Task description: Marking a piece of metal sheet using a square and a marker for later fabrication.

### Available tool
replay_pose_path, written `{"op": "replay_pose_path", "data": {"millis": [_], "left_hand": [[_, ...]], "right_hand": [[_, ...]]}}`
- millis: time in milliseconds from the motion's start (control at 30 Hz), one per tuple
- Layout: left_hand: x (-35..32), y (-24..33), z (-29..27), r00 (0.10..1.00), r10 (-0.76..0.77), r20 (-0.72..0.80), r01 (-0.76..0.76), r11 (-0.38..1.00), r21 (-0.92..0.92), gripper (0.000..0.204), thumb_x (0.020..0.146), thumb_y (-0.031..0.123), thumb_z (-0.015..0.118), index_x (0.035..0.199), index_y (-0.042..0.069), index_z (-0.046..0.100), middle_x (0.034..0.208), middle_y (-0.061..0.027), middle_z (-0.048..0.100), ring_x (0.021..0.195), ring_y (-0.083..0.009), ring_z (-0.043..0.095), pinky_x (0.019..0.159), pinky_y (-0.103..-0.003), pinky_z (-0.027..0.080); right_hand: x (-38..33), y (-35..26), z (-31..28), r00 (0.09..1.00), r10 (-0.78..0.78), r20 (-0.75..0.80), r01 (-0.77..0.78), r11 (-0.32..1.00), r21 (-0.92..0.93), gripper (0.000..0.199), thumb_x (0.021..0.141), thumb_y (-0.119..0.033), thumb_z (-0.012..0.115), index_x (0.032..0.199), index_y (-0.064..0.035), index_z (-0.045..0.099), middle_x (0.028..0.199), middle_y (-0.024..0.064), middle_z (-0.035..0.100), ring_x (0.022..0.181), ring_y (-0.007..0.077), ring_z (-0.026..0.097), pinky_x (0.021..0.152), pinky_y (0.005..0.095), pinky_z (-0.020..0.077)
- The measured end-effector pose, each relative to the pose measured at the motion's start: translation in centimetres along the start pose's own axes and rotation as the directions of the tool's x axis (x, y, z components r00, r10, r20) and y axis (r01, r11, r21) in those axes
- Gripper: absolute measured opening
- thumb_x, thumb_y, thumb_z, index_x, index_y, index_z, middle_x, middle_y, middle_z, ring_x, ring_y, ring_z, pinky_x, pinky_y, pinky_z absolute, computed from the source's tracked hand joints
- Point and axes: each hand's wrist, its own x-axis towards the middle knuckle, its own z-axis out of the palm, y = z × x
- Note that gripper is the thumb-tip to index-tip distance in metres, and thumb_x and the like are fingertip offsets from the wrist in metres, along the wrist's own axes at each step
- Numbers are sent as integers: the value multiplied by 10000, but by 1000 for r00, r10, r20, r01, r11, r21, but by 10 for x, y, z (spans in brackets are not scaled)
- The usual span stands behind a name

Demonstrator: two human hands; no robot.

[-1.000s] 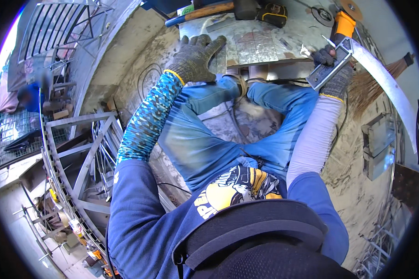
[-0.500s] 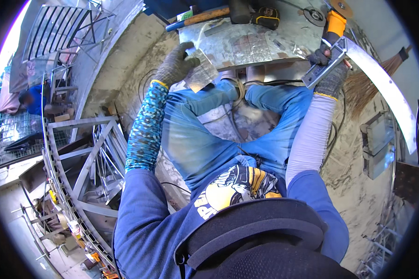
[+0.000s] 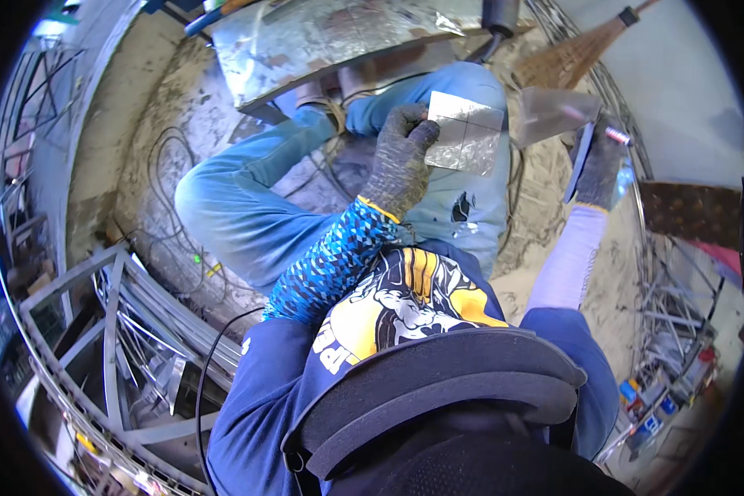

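Sitting: a person in blue jeans (image 3: 248, 215) sits on sandy ground (image 3: 546, 207), seen from above the head.
Left hand: the left hand (image 3: 401, 161), in a grey knit glove, pinches the edge of a small square metal sheet (image 3: 465, 132), fingers closed on it.
Sheet: it lies flat against the raised knee, between the two hands.
Right hand: the right hand (image 3: 599, 169), gloved, is closed around a flat metal square (image 3: 554, 116) and a red-and-white marker (image 3: 616, 135), well apart from the left hand.
Ahead: a large galvanised metal sheet (image 3: 331, 41) lies across the ground beyond the feet, hiding part of the shoes.
Around: a broom (image 3: 574, 54) lies at upper right; black cables (image 3: 165, 174) loop over the ground at left; a grey steel frame (image 3: 116, 331) stands at lower left.
Foreground: the dark cap brim (image 3: 438, 388) blocks the lower view.
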Motion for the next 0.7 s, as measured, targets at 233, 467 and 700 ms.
{"op": "replay_pose_path", "data": {"millis": [233, 467, 700], "left_hand": [[-8, 21, -27, 913, -10, 408, -82, 975, 206, 288, 940, 96, 620, 1210, -2, 605, 1084, -79, 619, 1053, -163, 593, 928, -332, 503], [22, 36, -25, 728, -545, 415, 392, 828, 400, 182, 951, 137, 618, 1073, 11, 666, 1023, -78, 684, 906, -172, 668, 801, -314, 548], [47, 27, -44, 753, -227, 617, -102, 887, 451, 281, 937, 134, 604, 1171, -19, 635, 1136, -143, 663, 976, -220, 661, 828, -344, 550]], "right_hand": [[-76, -23, -25, 731, 586, 350, -682, 610, 402, 272, 1033, -236, 518, 1162, -23, 628, 1040, 107, 641, 876, 172, 592, 805, 314, 499], [-57, -54, -15, 802, 430, 414, -596, 552, 583, 257, 1018, -217, 540, 1140, 0, 605, 985, 106, 671, 871, 169, 612, 783, 328, 497], [-9, -71, -5, 953, 131, 273, -233, 894, 383, 198, 1012, -168, 510, 1090, -7, 595, 904, 118, 651, 791, 186, 608, 744, 336, 500]]}}
